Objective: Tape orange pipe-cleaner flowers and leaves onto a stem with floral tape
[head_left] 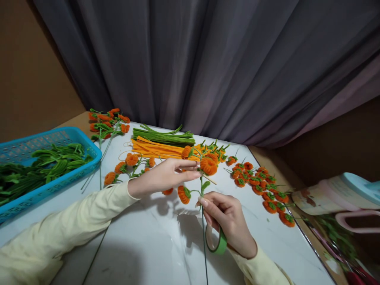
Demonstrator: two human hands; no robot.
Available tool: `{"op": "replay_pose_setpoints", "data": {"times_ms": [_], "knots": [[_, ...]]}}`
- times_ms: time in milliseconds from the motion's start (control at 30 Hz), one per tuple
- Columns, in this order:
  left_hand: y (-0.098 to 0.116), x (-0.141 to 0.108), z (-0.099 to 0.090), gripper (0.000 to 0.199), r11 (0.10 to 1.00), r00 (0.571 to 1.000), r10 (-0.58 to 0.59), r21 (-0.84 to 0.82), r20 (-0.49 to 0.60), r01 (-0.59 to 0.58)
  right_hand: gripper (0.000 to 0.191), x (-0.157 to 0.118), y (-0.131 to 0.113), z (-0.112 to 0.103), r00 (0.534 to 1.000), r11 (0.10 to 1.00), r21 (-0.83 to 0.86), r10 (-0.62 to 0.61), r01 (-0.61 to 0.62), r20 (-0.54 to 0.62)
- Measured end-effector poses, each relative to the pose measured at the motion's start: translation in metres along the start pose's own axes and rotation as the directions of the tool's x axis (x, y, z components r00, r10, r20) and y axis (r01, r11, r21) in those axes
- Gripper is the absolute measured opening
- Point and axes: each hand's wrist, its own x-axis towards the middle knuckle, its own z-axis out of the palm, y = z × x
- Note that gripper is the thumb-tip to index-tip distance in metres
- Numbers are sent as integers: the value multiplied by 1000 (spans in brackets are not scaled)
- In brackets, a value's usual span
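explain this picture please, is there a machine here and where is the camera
No machine: a person works bare-handed, filmed by a camera worn on their head, looking forward and down. Their right hand pinches a green stem bearing orange flowers, with a roll of green tape against it. The left hand reaches to the top flower; whether it touches is unclear. On the white surface lie green strips, orange strips and loose flowers; a blue basket holds green leaf-like pieces.

From my distant place I see long sleeves [74,215] in pale yellow, the cloth softly wrinkled, with a narrow cuff [130,192] at the left wrist [139,187]; my right hand [227,213] shows rather long nails [204,201]
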Motion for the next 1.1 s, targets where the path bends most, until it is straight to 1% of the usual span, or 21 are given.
{"op": "replay_pose_setpoints", "data": {"times_ms": [67,133,267,433,533,567,600,667,733,800,867,1000,1033,1067,1100], "knots": [[-3,4,2,40,986,999,21,-164,32,-16,34,-1,-1,1,1000,1000,-7,-9,9,-3],[-4,5,7,32,975,999,42,-218,-10,-44,34,-2,-2,2,1000,1000,-20,-16,15,-2],[-5,3,13,18,995,986,39,-83,-160,-53,36,-3,-2,6,1000,998,-62,-18,17,-10],[-2,-1,16,18,997,971,71,39,-229,-64,35,-3,4,8,999,991,-127,-36,36,-2],[1,-3,16,15,996,965,80,56,-252,-68,34,-4,4,7,996,977,-198,-86,85,2],[2,-3,16,15,997,968,79,31,-236,-73,34,-4,3,7,995,972,-215,-100,98,1],[2,-2,16,16,997,978,67,-14,-197,-71,35,-4,2,6,994,969,-224,-111,109,0],[-1,-1,16,21,990,998,20,-138,-61,-29,36,-4,-1,4,993,968,-225,-118,115,0],[-4,1,17,26,967,996,-24,-249,80,44,36,-2,-4,3,993,969,-219,-114,112,4],[-7,3,16,28,952,987,-42,-294,153,86,37,-1,-6,1,994,968,-228,-104,105,13],[-9,4,14,26,955,981,-38,-281,189,91,39,-1,-7,0,995,965,-244,-92,97,31],[-6,1,5,26,986,948,-20,-149,318,71,39,-1,-7,-4,998,975,-212,-53,61,44],[-5,-1,4,26,992,947,-10,-118,321,51,38,-1,-7,-4,998,981,-191,-37,45,42],[-4,-4,4,28,996,955,9,-82,295,16,38,-1,-8,-5,999,986,-167,-22,28,42],[-4,-7,5,29,999,970,43,-34,239,-36,38,0,-8,-6,999,990,-144,-6,12,41]]}}
